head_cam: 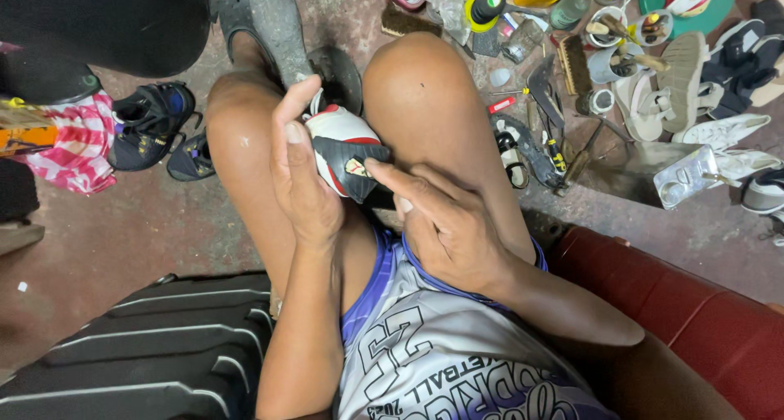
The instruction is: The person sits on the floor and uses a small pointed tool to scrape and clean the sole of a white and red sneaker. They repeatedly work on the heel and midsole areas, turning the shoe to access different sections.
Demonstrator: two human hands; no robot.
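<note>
Rough concrete floor (163,224) is seen all around, crowded with loose shoes, brushes, small pots and tools at the upper right, and a red seat (702,322) is under the person. Between the two bare knees a small sneaker (343,146) in white, red and black is held. It is judged to be light, with a soft and flexible upper and a firmer sole, not fragile and not slippery, so it can be pressed without damage; the best place to hold it is considered to be the side and the sole, where the shape is kept. The left hand (306,179) is placed upright against the left side of the shoe, the fingers wrapped behind it and the thumb raised, so its grip is closed on the sneaker. The right hand (445,224) is laid over the right thigh, the index finger stretched out and touching the black panel, the other fingers loosely bent; nothing is enclosed by it.
</note>
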